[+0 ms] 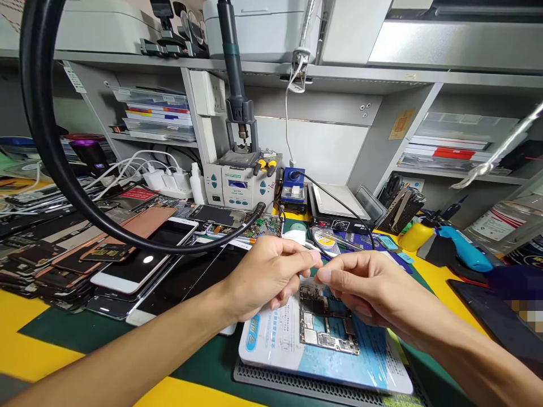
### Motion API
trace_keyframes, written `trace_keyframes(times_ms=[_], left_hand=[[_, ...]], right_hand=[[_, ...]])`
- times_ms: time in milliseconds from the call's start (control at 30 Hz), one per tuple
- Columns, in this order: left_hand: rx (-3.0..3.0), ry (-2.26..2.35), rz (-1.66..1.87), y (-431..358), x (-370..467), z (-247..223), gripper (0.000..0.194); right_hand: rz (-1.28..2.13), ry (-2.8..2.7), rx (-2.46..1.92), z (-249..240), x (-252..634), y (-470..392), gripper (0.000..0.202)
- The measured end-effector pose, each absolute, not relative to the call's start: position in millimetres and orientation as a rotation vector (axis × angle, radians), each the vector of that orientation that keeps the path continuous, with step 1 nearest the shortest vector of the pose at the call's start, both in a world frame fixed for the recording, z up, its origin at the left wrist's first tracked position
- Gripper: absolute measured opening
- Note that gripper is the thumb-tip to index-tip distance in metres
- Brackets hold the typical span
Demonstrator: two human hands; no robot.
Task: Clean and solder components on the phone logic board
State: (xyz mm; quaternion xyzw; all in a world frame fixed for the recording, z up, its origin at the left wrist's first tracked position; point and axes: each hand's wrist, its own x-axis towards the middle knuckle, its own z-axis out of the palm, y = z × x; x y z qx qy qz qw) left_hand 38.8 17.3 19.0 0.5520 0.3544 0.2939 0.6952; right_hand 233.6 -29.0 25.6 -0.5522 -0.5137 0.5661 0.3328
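My left hand (269,277) is closed, thumb and forefinger pinched together at the middle of the view. Facing it, my right hand (367,285) is closed in a pinch too, its fingertips almost meeting the left ones. Whatever lies between the fingertips is too small to make out. Beneath both hands a phone logic board (328,336) with metal shields and a cutout lies on a white and blue printed pad (284,353). The right fingers hide part of the board's upper edge. Under the pad shows a grey perforated mat (292,380).
A thick black hose (127,240) arcs across the left to a hot-air station (237,186). Phones and screens (144,265) are stacked at left. Behind the hands stand a heating plate (339,209) and a blue device (293,189); a yellow bottle (416,236) is at right.
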Motion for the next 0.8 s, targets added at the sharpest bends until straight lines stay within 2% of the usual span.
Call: trace_keyframes(times_ms=[500, 800], left_hand=[[1.173, 0.774, 0.738, 20.7, 39.1, 21.9, 0.026], [1.173, 0.773, 0.655, 23.5, 37.3, 22.7, 0.031]], right_hand=[[1.515, -1.378, -1.447, 32.3, 232.7, -30.8, 0.020], [1.496, -1.380, -1.465, 33.5, 230.6, -28.9, 0.025]])
